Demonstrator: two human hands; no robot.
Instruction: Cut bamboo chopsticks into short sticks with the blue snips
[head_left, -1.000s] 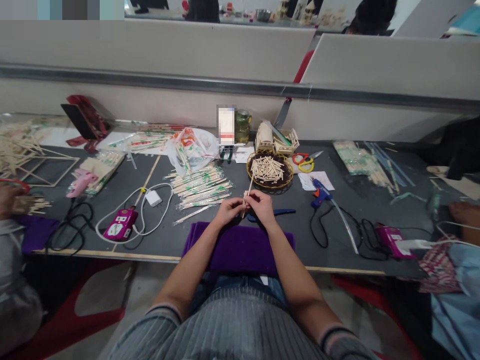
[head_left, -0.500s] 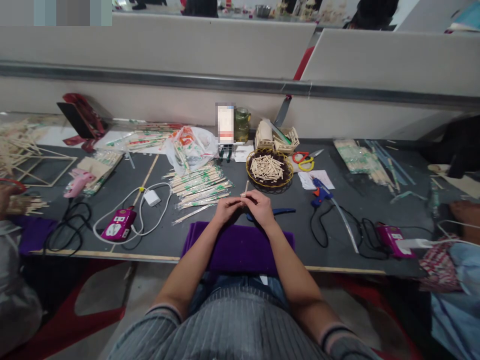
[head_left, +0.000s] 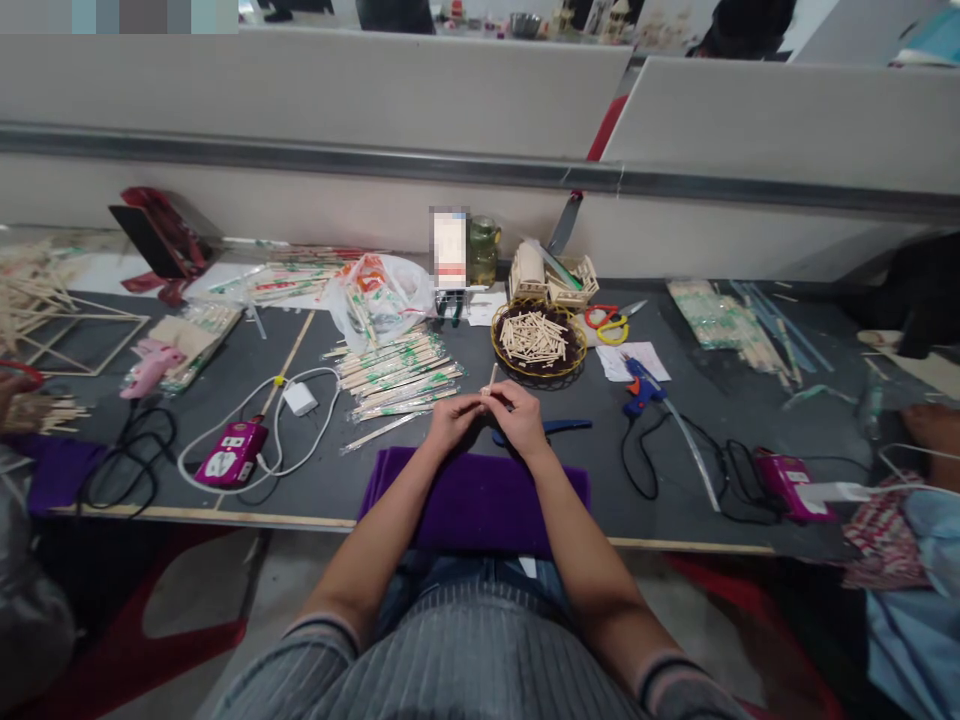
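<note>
My left hand (head_left: 453,422) and my right hand (head_left: 520,416) meet above the table, fingertips pinched together. Between them is a short wooden stick (head_left: 493,375), its upper end poking up past the fingers; its lower part is hidden. Just beyond my hands stands a woven basket (head_left: 498,352) full of short cut wooden pieces (head_left: 534,338). Blue-handled pliers or cutters (head_left: 566,426) lie partly behind my right hand. Left of my left hand are several chopsticks in clear wrappers (head_left: 397,375). A folded purple cloth (head_left: 480,500) lies under my forearms.
To the right lie a blue glue gun (head_left: 641,388), scissors (head_left: 616,328) and a magenta power socket (head_left: 795,484). On the left are a second magenta socket (head_left: 232,452), a white cable and a pink glue gun (head_left: 152,368). Behind stand a phone (head_left: 450,245) and a glass jar (head_left: 484,250). Co-workers sit on both sides.
Both hands stay pinched together around the stick, almost unmoved. The view has shifted very slightly.
</note>
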